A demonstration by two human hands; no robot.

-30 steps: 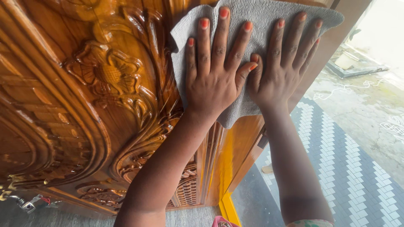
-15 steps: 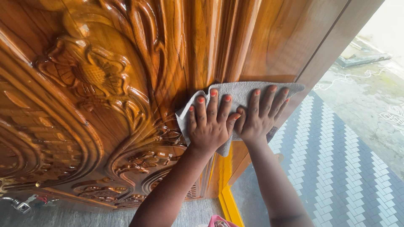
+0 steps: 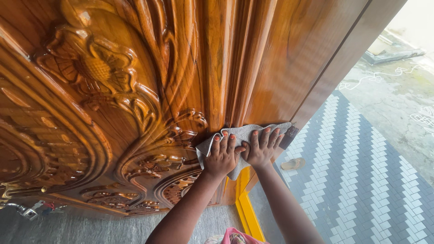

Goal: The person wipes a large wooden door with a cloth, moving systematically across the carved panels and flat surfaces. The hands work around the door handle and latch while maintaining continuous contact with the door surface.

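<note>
Head view: a grey cloth (image 3: 244, 138) lies flat against the lower part of a carved wooden door (image 3: 135, 90), just beside its right edge. Both hands press on it side by side — the left hand (image 3: 221, 156) and the right hand (image 3: 262, 149), thumbs nearly touching. Neither grip closes on the cloth; the fingers are spread and laid flat (red-painted nails showing). Both forearms reach up from the bottom of the frame. Below the door edge runs a yellow strip (image 3: 248, 212), beside a floor (image 3: 361, 180) of dark and white tiles.
</note>
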